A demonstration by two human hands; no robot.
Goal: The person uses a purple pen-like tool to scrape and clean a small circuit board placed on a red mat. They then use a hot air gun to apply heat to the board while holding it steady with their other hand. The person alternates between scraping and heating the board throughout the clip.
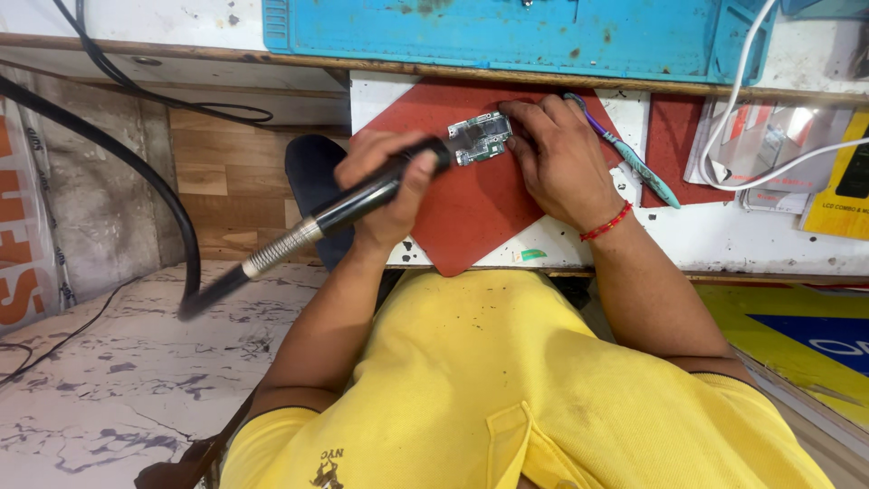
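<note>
My left hand is closed around the black handle of a hot-air or soldering tool. Its tip points at a small green circuit board. The board lies on a red mat on a white bench top. My right hand, with a red thread band at the wrist, rests on the mat and pins the board's right edge with its fingertips. The tool's metal collar and a thick black hose trail off to the left.
A teal and purple toothbrush lies right of my right hand. A blue work mat sits on the shelf beyond. A white cable, papers and a yellow package are at the right. Marbled floor shows at lower left.
</note>
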